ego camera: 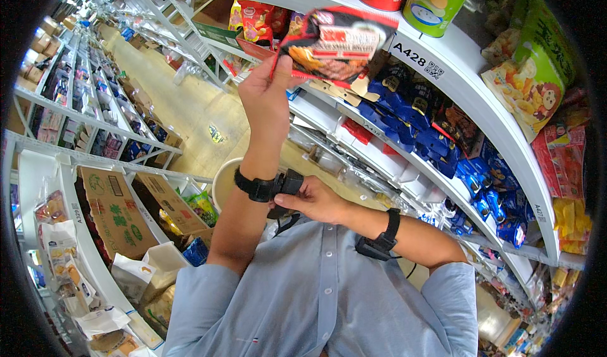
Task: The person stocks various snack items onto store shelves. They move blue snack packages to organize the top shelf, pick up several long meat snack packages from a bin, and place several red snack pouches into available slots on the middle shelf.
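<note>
My left hand [268, 91] is raised and pinches the lower left corner of a red and black snack packet [336, 46], slightly blurred, in front of the shelf. A black strap with a black box [268, 189] is around my left wrist. My right hand [317, 200] is closed on a black device [290, 182] at that wrist; whether the device is joined to the strap is hidden. Another black strap with a box [379, 243] sits around my right forearm.
White shelves [479, 89] curve along the right, bearing canned chips [434, 6], blue packets [412, 125] and snack bags [536, 87]. Cardboard boxes [116, 210] fill a shelf at left. A pale round bin [227, 181] stands beside my left forearm, near the aisle floor [189, 106].
</note>
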`<state>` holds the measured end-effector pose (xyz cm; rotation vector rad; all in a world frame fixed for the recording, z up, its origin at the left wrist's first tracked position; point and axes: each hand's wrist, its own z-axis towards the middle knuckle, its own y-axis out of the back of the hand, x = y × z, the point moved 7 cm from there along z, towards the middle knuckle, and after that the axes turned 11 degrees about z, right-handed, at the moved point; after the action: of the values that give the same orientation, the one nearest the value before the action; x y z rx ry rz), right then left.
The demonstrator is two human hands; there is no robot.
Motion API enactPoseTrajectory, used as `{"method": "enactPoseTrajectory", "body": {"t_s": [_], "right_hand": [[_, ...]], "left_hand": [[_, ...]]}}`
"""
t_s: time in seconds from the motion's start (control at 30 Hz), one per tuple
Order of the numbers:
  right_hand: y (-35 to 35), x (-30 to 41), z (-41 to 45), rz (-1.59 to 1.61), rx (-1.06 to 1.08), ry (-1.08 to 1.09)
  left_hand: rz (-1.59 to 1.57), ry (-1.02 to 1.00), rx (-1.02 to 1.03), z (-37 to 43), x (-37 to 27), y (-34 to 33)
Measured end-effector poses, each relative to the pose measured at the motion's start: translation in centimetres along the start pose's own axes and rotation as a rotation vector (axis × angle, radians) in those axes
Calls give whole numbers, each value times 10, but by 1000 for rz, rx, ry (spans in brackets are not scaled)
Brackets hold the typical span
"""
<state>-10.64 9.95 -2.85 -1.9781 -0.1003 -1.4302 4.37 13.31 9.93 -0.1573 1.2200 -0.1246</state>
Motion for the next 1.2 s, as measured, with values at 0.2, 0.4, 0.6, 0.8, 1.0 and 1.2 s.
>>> {"method": "enactPoseTrajectory", "body": {"t_s": [0.2, 0.4, 0.6, 0.8, 1.0, 1.2], "right_hand": [[63, 55, -55, -290, -280, 216], [99, 163, -118, -653, -718, 818], [94, 153, -102, -548, -573, 500], [112, 118, -112, -360, -643, 433], [126, 93, -132, -162, -743, 417], [125, 90, -130, -115, -615, 444]], "left_hand": [[276, 129, 190, -17, 4, 34], [579, -1, 476, -35, -2, 41], [683, -114, 632, -60, 0, 6], [707, -67, 738, -77, 26, -1], [684, 13, 764, -83, 50, 2], [723, 44, 816, -88, 54, -3]]}}
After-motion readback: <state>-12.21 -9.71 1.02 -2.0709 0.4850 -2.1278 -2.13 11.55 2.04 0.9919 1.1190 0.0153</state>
